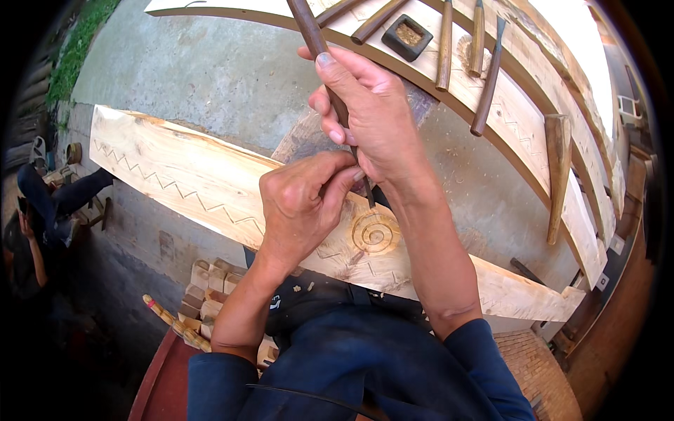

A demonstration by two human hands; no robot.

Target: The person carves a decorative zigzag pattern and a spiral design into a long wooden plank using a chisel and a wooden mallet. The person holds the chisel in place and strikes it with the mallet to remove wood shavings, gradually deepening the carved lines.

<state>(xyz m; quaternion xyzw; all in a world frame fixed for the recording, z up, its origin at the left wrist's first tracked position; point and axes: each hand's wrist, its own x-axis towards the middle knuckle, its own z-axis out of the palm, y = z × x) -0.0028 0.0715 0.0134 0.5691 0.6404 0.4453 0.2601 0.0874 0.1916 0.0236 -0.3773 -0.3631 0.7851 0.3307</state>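
Observation:
A long dark-handled carving chisel (307, 22) slants down across the middle. My right hand (382, 105) is closed around its handle, thumb along the top and fingers loosely curled. Lower down, my left hand (298, 196) pinches the shaft close to the blade, and its knuckles rest by the wood. The blade's tip meets a pale wooden board (175, 165) at the upper edge of a carved spiral (375, 233). A zigzag line (168, 184) runs along the board to the left, and more zigzag marks lie below the spiral.
Beyond lie several curved boards (516, 133) carrying wooden-handled chisels (444, 49), a dark square box (407, 36) with shavings-like bits inside, and a wooden mallet (558, 175). Wood offcuts (210, 281) are heaped at lower left. Another person's legs (60, 193) show at far left.

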